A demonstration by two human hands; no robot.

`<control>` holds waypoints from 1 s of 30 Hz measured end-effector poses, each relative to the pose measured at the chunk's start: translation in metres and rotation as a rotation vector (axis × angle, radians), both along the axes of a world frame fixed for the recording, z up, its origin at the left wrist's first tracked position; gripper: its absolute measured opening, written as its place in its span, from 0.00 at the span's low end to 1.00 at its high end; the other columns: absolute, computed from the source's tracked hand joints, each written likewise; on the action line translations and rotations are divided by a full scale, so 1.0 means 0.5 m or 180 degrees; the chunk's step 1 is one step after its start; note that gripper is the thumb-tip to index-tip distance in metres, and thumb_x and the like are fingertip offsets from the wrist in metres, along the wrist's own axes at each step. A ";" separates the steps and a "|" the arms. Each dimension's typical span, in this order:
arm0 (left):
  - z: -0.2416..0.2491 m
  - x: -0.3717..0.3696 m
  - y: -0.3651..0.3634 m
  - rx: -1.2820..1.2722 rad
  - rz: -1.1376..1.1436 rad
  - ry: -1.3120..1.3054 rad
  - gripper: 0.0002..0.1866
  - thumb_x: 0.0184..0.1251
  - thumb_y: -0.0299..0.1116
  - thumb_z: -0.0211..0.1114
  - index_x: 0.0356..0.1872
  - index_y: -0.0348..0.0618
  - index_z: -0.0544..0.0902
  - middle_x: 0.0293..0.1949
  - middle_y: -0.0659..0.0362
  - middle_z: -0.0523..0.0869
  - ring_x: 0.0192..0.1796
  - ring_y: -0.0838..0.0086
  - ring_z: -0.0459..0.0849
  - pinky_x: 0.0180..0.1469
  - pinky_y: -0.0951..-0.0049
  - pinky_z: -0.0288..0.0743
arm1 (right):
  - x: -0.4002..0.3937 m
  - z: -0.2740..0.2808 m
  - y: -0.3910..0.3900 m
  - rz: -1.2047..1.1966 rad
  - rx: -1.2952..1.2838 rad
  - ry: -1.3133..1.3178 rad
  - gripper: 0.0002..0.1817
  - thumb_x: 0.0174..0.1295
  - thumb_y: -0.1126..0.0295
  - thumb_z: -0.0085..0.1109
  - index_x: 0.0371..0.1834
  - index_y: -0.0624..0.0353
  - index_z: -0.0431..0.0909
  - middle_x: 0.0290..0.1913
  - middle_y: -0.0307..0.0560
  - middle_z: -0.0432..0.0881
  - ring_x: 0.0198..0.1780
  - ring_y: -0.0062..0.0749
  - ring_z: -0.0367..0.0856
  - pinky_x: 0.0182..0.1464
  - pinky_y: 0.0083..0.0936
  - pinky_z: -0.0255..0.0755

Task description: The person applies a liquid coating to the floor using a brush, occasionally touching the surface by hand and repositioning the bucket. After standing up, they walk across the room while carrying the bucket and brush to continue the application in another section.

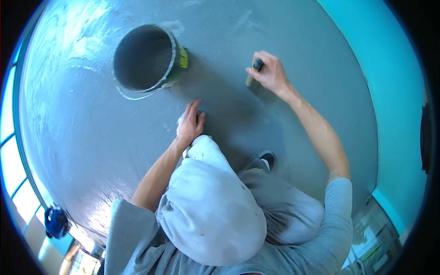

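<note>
My right hand [270,73] is closed round the dark handle of a brush-like tool [250,79], whose yellowish lower part points down at the grey floor [229,32]. Below and left of it, my left hand [190,123] is beside my knee, fingers partly spread; something pale and dark shows under the palm, too hidden to name. A large round bucket [142,57] with a yellow label and a wire handle stands on the floor, above and left of my left hand.
A turquoise wall [398,101] curves along the right side. Bright windows [13,169] line the left edge. At the lower left lies a dark blue object [56,222]. My shoe [266,159] rests on the floor between my hands.
</note>
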State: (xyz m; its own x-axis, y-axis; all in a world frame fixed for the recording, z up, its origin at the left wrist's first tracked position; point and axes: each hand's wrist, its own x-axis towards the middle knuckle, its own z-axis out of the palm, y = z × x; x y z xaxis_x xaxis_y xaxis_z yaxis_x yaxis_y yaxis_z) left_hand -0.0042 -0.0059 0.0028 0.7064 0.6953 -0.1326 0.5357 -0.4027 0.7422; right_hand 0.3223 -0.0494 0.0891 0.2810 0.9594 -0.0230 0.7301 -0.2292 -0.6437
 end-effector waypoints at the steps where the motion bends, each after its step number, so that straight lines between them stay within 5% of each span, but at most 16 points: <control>1: 0.006 0.002 0.003 -0.0091 0.0029 -0.0053 0.25 0.65 0.28 0.58 0.64 0.38 0.68 0.52 0.46 0.76 0.37 0.60 0.82 0.41 0.61 0.77 | -0.003 0.016 0.047 0.0034 0.0295 -0.0051 0.15 0.53 0.64 0.68 0.27 0.61 0.71 0.28 0.49 0.74 0.30 0.45 0.75 0.34 0.40 0.69; 5: 0.013 -0.013 -0.007 -0.0347 0.0342 -0.0392 0.26 0.64 0.26 0.58 0.64 0.38 0.67 0.53 0.47 0.76 0.37 0.62 0.83 0.39 0.65 0.77 | -0.033 0.128 0.175 0.0155 0.1634 -0.0071 0.13 0.52 0.68 0.71 0.28 0.60 0.74 0.29 0.46 0.76 0.31 0.41 0.78 0.34 0.34 0.71; 10: 0.010 -0.027 0.003 -0.0297 0.0578 -0.0931 0.25 0.66 0.21 0.55 0.65 0.38 0.65 0.54 0.49 0.76 0.39 0.67 0.82 0.39 0.69 0.79 | -0.086 0.270 0.209 0.0103 0.1885 0.0184 0.13 0.51 0.70 0.75 0.31 0.59 0.77 0.31 0.44 0.79 0.31 0.29 0.79 0.34 0.24 0.72; 13: 0.014 -0.034 0.020 -0.0924 0.1902 -0.1583 0.23 0.70 0.23 0.53 0.66 0.38 0.64 0.56 0.51 0.75 0.42 0.70 0.81 0.41 0.72 0.79 | -0.140 0.284 0.252 0.0666 0.2713 0.0785 0.14 0.51 0.69 0.76 0.31 0.59 0.77 0.30 0.42 0.79 0.31 0.26 0.79 0.35 0.23 0.72; 23: 0.141 -0.081 0.163 -0.1671 0.3037 -0.3311 0.26 0.77 0.39 0.49 0.68 0.40 0.54 0.62 0.46 0.67 0.56 0.58 0.79 0.57 0.58 0.80 | -0.287 0.153 0.434 0.1713 0.0502 0.0411 0.15 0.41 0.73 0.75 0.30 0.60 0.78 0.34 0.53 0.82 0.37 0.53 0.82 0.42 0.41 0.77; 30: 0.191 -0.097 0.216 -0.1829 0.3071 -0.3541 0.32 0.75 0.41 0.54 0.70 0.42 0.50 0.65 0.44 0.67 0.58 0.52 0.77 0.62 0.54 0.74 | -0.337 0.087 0.461 0.1983 -0.0025 -0.0272 0.15 0.44 0.78 0.66 0.39 0.59 0.82 0.41 0.55 0.84 0.47 0.53 0.82 0.49 0.43 0.77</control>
